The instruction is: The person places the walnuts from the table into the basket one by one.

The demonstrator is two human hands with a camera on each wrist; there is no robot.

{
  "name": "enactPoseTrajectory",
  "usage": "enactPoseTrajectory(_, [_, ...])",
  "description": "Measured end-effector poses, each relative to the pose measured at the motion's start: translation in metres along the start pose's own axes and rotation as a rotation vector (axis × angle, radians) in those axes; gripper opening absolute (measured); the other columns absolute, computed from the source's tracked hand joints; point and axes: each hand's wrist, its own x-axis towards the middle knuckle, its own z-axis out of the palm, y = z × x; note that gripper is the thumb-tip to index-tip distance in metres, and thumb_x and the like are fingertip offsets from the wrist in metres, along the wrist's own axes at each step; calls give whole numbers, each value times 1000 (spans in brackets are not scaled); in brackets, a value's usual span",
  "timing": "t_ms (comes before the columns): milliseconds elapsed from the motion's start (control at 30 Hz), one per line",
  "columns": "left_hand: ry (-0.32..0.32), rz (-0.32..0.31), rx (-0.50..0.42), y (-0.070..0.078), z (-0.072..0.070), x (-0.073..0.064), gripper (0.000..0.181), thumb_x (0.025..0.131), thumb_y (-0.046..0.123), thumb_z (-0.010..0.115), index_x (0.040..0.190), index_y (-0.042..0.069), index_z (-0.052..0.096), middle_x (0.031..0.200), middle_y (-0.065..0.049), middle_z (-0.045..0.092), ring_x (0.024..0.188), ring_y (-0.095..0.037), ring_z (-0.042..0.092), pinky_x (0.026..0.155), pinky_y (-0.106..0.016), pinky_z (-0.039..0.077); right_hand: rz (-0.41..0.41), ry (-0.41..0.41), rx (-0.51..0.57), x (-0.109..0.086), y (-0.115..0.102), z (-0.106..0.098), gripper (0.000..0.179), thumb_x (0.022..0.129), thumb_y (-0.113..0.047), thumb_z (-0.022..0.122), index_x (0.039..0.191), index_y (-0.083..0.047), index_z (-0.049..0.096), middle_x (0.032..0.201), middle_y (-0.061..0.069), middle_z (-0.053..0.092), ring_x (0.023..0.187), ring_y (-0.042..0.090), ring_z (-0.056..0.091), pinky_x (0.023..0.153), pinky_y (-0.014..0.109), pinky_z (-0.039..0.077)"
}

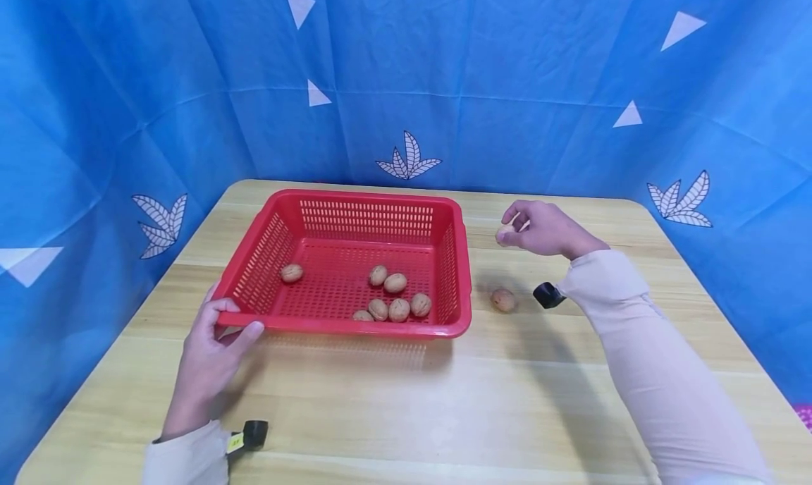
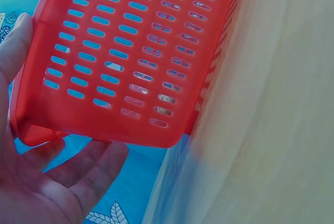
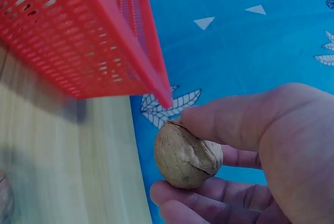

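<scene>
A red plastic basket [image 1: 368, 324] with slotted walls stands on the table, several walnuts [image 1: 399, 310] lying on its floor, most toward the near right. At its near left corner my left hand [image 1: 206, 351] grips the rim, thumb on top and fingers underneath, as the left wrist view [image 2: 57, 182] also shows the hand from below. To the right of the basket, above the table, my right hand [image 1: 542, 228] pinches a walnut [image 3: 185, 156] between thumb and fingers. Another walnut [image 1: 504, 300] lies on the table, nearer to me than that hand.
The light wooden table [image 1: 380, 414] reaches back to a blue patterned cloth [image 1: 507, 62] that hangs behind and at both sides. Small black cameras [image 1: 549, 295] are strapped at both wrists.
</scene>
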Motion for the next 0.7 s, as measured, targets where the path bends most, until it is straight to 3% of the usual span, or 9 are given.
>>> enactPoseTrajectory(300, [7,35,-19,-2,0,0,44,91,17,70,119,-1,42,159,-3,17,123,-39,39,78,-7,43,-9,18,26,7,-16,4,36,89,-30,70,111,-4,59,98,13,61,85,27,59,70,40,52])
enactPoseTrajectory(700, [6,40,-25,-3,0,0,43,91,17,69,119,-1,41,159,-3,17,124,-40,39,79,-7,43,-38,48,28,18,-33,11,35,88,-28,71,112,-5,61,103,14,61,91,30,58,72,41,52])
